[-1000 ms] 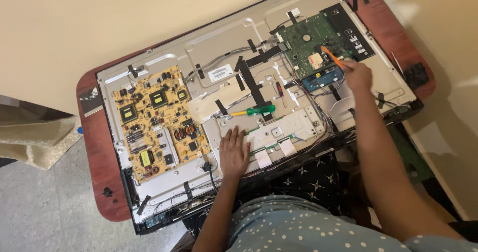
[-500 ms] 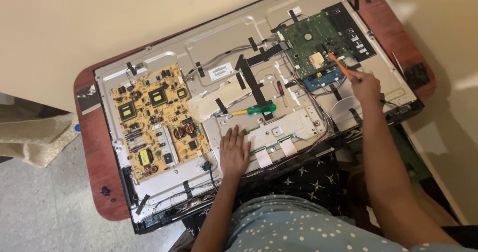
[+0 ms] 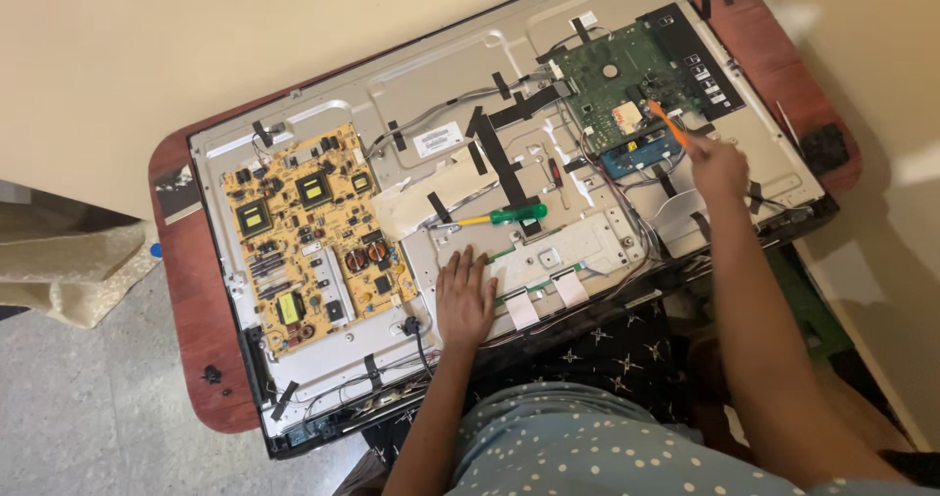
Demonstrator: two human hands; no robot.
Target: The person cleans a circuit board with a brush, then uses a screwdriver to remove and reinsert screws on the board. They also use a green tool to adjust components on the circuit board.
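Note:
An opened flat television [image 3: 431,94] lies back-up on a reddish-brown table [image 3: 196,330]. My left hand [image 3: 465,295] rests flat, fingers apart, on the metal panel near the television's lower edge. My right hand [image 3: 718,166] grips an orange-handled tool [image 3: 668,124] whose tip meets the green circuit board [image 3: 627,80] at the upper right. A yellow power board [image 3: 308,236] fills the left part. A green-handled screwdriver [image 3: 504,215] lies loose in the middle, just above my left hand.
A small red-handled tool [image 3: 555,175] lies right of the green screwdriver. Black tape strips and cables cross the panel. A blue board [image 3: 641,153] sits under the green one. A beige wall runs behind; a tan cloth [image 3: 69,271] and grey floor lie left.
My right hand with the orange tool has shifted slightly along the green board's lower edge. My left hand stays flat on the panel. The view has drifted a little.

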